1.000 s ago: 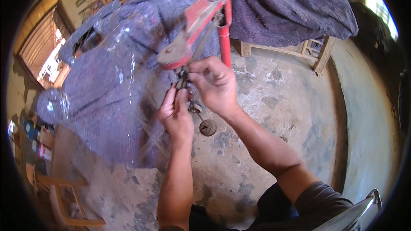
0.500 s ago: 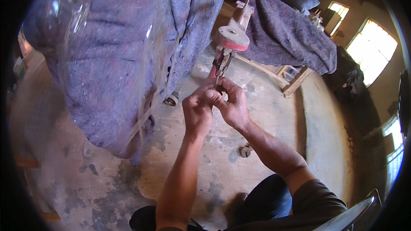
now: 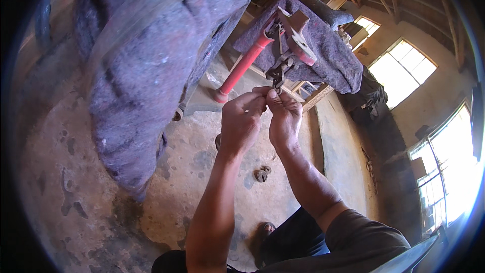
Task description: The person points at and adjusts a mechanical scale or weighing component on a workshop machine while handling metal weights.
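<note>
dark grey short sleeve (image 3: 366, 237), bare forearms (image 3: 212, 212), dark trousers (image 3: 295, 237)

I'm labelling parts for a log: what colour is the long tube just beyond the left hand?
The long tube is red, seen best in the head view.

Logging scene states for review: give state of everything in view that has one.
Bare left hand: fingers curled, grip hidden
Bare right hand: fingers bent, grip unclear
Dark metal linkage: hanging below red-edged metal beam, lower end at hands
Red tubular metal post: slanted in view
Round dark metal piece: lying on concrete floor
Near purple-grey blanket: draped, clear plastic over it
Far purple-grey blanket: draped over wooden frame
</note>
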